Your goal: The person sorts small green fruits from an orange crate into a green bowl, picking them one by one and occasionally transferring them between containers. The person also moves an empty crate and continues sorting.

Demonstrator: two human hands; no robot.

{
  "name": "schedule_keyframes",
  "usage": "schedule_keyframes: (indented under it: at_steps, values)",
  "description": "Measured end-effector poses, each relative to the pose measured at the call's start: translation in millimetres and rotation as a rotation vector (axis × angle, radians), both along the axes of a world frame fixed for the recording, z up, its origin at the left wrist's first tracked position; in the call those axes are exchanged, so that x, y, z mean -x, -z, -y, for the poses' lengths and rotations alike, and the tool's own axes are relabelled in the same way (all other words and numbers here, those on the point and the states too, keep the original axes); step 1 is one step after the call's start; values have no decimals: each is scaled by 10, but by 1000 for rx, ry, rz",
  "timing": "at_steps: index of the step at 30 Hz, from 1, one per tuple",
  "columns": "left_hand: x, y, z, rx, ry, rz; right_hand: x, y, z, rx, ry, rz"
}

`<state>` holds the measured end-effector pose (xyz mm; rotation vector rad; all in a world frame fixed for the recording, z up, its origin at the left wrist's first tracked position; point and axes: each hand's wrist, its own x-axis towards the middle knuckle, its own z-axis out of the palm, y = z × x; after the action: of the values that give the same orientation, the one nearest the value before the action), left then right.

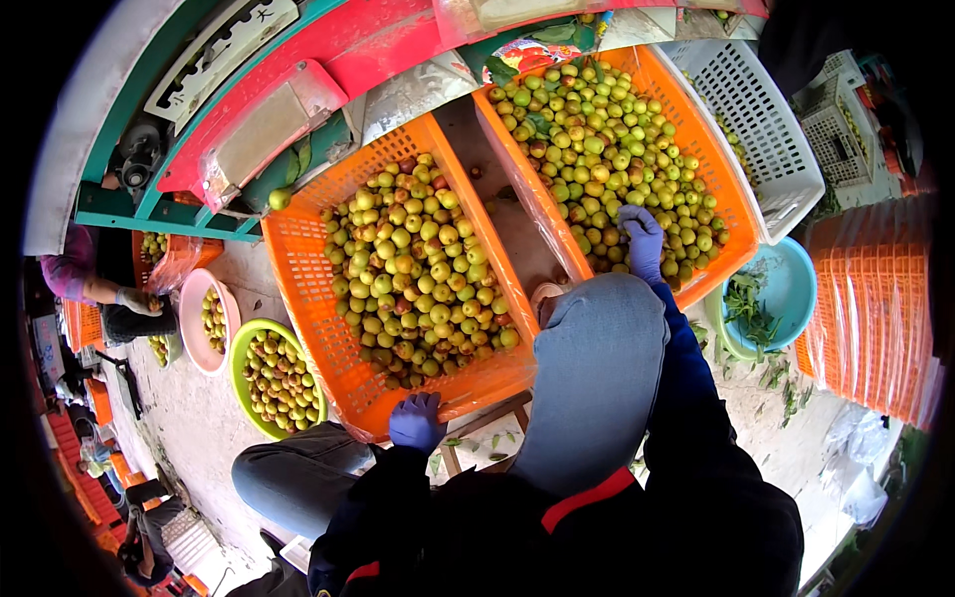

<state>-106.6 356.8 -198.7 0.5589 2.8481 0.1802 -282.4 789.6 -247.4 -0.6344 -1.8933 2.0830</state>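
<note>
Two crates [738, 239] hold fruit [423, 269], probably light, firm, bruisable: cup its sides. Left hand [416, 422] bends fingers at left crate's [298, 274] near edge; right hand's [645, 242] fingers curl, pinch unclear.

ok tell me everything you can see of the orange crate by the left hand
The orange crate is rectangular and open-topped, plastic by its look, with slotted walls and clear film on parts of it. Round green, yellow and reddish-brown fruits fill much of it. It sits at an angle between the lime-green basin and a second crate. The gloved left hand touches its near rim.
</note>
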Motion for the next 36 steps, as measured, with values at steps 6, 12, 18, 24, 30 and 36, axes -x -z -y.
schedule_keyframes:
  at_steps: [6, 12, 18, 24, 30, 36]
  values:
    - [9, -48, 12, 5, 10, -18, -72, -216, -20, -28, -5, 23]
    - [-19, -31, 39, -214, -52, 73, -145, -1107, -85, 109, -81, -77]
    - [156, -1200, -411, -1790, -694, 954, -719, -2844, 1150, -56, -431, -292]
    - [-72, -1608, -217, -2266, -979, 1419, -839, -2706, 2054, -697, -1196, -442]
    - [-622, -1730, 339, -2061, -811, 1020, 262, -2171, 1116, -153, -847, 28]
    - [-703, -1426, 394, -1920, -1047, 973, 706, 230, 1008, -207, -1115, 194]
